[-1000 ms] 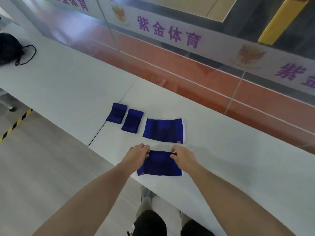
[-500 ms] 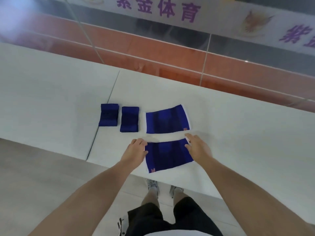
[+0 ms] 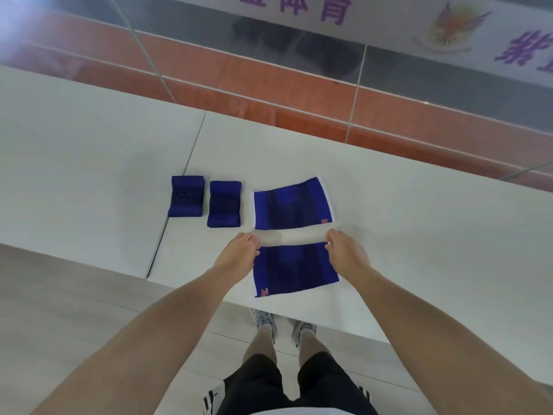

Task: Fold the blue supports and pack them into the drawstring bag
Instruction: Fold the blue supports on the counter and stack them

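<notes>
A flat blue support [image 3: 294,269] with white edges lies near the table's front edge. My left hand [image 3: 239,253] pinches its far left corner and my right hand [image 3: 344,253] pinches its far right corner. Just beyond it lies a second flat blue support [image 3: 291,203]. To the left sit two small folded blue supports, one [image 3: 224,208] next to the flat one and another [image 3: 186,196] by the table seam. The drawstring bag is out of view.
The white table [image 3: 419,235] meets a second white table [image 3: 74,175] at a seam on the left. Behind them runs a glass wall [image 3: 299,94] with an orange floor beyond. My legs and shoes stand below the front edge.
The view has swung right and down, so the black bag at far left has left the frame. My hands have stayed at the near support's far corners.
</notes>
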{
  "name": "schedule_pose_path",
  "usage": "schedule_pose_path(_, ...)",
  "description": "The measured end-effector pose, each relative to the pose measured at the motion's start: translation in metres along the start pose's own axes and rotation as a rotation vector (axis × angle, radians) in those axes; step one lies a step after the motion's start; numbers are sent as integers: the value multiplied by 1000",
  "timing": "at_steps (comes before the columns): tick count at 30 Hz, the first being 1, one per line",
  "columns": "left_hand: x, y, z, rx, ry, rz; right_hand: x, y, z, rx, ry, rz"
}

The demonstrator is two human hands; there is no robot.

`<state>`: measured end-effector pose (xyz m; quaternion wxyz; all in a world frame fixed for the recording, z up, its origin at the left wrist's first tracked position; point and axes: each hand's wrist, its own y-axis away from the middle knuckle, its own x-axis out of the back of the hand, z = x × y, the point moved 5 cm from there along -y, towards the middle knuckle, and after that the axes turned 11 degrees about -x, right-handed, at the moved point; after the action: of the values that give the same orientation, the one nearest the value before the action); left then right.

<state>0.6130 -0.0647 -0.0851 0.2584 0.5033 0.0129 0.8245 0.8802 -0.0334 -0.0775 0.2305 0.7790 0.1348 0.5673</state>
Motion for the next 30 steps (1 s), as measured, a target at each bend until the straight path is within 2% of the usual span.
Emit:
schedule_pose_path(5,2,4,5,2,-31,11,2,5,0,-71,-23,-18)
schedule_pose_path(7,2,14,15,-98,-147,12,1,13,3,-138,-4,-36)
schedule_pose_path(9,-4,25,28,-278,-257,-19,-3,23,9,-201,-5,-61)
schedule_pose_path(12,-24,37,43,-418,-338,-151,-12,39,15,-278,-67,-95)
schedule_pose_path(17,-57,32,64,-396,-440,-329,-28,53,14,-392,-237,-100)
schedule_pose_path(21,-68,32,67,-313,-409,-280,-36,51,19,-533,-474,-162)
schedule_pose_path(24,-70,26,73,-299,-369,-256,-26,39,19,-466,-457,-109)
schedule_pose_path(30,-66,-1,95,-367,-329,-235,27,18,32,-305,-383,173)
